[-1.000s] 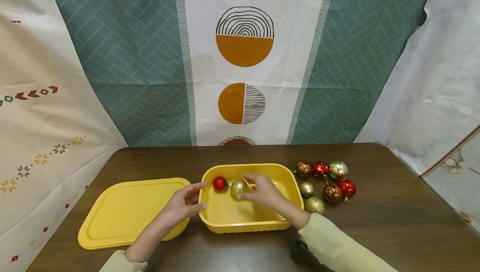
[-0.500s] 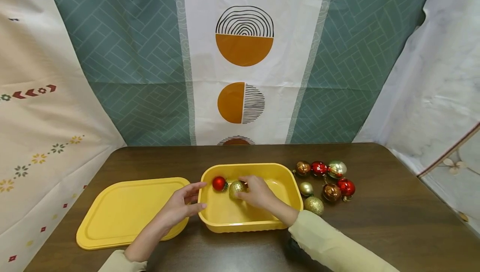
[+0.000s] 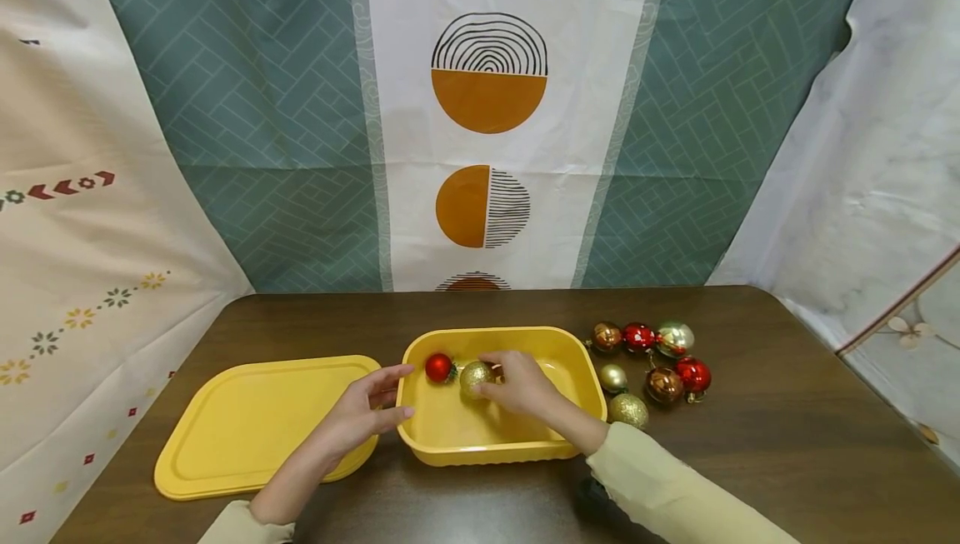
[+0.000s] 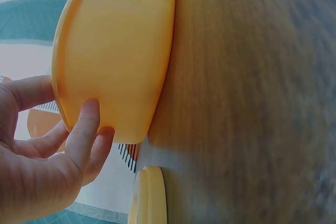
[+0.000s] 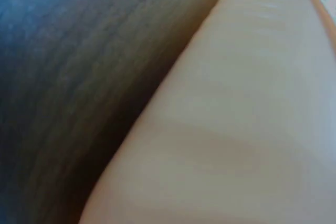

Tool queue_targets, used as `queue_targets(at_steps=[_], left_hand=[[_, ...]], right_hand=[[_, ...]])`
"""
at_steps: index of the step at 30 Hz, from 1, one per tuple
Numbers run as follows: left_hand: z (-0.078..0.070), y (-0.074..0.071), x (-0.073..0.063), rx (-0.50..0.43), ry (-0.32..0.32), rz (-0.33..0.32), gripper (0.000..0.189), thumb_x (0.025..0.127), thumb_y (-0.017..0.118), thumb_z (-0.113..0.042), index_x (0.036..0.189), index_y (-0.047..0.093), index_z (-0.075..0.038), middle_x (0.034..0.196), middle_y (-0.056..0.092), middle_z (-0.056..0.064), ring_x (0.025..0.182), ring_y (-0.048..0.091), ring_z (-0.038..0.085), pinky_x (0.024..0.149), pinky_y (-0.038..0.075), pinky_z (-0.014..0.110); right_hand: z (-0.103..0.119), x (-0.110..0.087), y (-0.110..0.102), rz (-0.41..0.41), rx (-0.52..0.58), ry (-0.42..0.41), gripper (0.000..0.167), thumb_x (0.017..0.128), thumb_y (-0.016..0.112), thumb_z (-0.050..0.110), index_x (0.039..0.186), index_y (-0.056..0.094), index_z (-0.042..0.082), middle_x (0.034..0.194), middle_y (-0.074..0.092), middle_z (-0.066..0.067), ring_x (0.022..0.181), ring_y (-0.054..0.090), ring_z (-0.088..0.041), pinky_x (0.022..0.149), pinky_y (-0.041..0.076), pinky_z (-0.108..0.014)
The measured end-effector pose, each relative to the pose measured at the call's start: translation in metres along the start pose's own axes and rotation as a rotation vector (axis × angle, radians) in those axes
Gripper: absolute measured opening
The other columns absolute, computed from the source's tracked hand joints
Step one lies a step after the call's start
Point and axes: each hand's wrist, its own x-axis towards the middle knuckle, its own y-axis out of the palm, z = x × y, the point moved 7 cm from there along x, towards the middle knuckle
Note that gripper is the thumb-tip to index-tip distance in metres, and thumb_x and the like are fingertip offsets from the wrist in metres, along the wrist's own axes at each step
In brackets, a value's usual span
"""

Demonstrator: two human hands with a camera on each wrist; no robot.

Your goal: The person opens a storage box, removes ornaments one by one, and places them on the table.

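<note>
In the head view a yellow plastic box (image 3: 487,453) stands on the table. My right hand (image 3: 522,386) reaches into it and holds a gold glitter bauble (image 3: 475,379) between thumb and fingers. Beside that bauble, to the left, lies a red bauble (image 3: 438,367). A small brownish patch shows beneath the right fingers, mostly hidden. My left hand (image 3: 354,417) rests with spread fingers against the box's left end. In the left wrist view its fingertips (image 4: 90,107) touch the outer wall. The right wrist view shows the box's outside wall (image 5: 210,108), without the right hand.
A flat yellow lid (image 3: 255,419) lies left of the box, partly under the left forearm. Right of the box sits a cluster of brown, red and gold baubles, among them a red bauble (image 3: 694,374) and a glitter bauble (image 3: 628,411). A patterned curtain (image 3: 300,152) hangs behind the table.
My right hand has moved slightly left and closed its fingers on the gold glitter bauble. My left hand, the box and the other baubles keep their places.
</note>
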Motion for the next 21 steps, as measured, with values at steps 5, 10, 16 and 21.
queue_targets(at_steps=[5, 10, 16, 21], left_hand=[[0.001, 0.000, 0.000, 0.008, -0.006, 0.000, 0.059, 0.081, 0.066, -0.005, 0.134, 0.040, 0.000, 0.129, 0.043, 0.024, 0.108, 0.050, 0.032, 0.079, 0.052, 0.037], [0.002, -0.001, 0.000, 0.011, -0.015, -0.009, 0.059, 0.080, 0.066, -0.004, 0.133, 0.041, 0.000, 0.128, 0.044, 0.023, 0.107, 0.051, 0.031, 0.079, 0.052, 0.037], [0.001, -0.001, 0.000, 0.005, -0.010, -0.007, 0.059, 0.080, 0.066, -0.004, 0.134, 0.040, 0.000, 0.129, 0.043, 0.023, 0.108, 0.050, 0.032, 0.078, 0.052, 0.037], [0.001, -0.001, 0.000, 0.001, -0.005, -0.005, 0.059, 0.081, 0.066, -0.004, 0.134, 0.040, 0.000, 0.129, 0.043, 0.023, 0.109, 0.050, 0.032, 0.078, 0.052, 0.036]], right_hand=[[-0.004, -0.008, -0.012, 0.008, 0.026, -0.003, 0.044, 0.079, 0.070, 0.015, 0.117, 0.058, -0.005, 0.107, 0.064, -0.016, 0.094, 0.062, -0.027, 0.079, 0.050, -0.037], [-0.009, -0.021, -0.032, -0.003, 0.071, -0.027, 0.045, 0.079, 0.071, 0.015, 0.117, 0.058, -0.006, 0.109, 0.063, -0.018, 0.096, 0.061, -0.031, 0.079, 0.051, -0.037], [-0.015, -0.039, -0.061, -0.001, 0.101, -0.068, 0.047, 0.080, 0.070, 0.017, 0.118, 0.056, -0.008, 0.111, 0.061, -0.021, 0.097, 0.061, -0.032, 0.079, 0.051, -0.037], [-0.025, -0.057, -0.087, -0.017, 0.145, -0.048, 0.049, 0.080, 0.069, 0.017, 0.120, 0.054, -0.008, 0.115, 0.059, -0.023, 0.101, 0.060, -0.034, 0.080, 0.051, -0.038]])
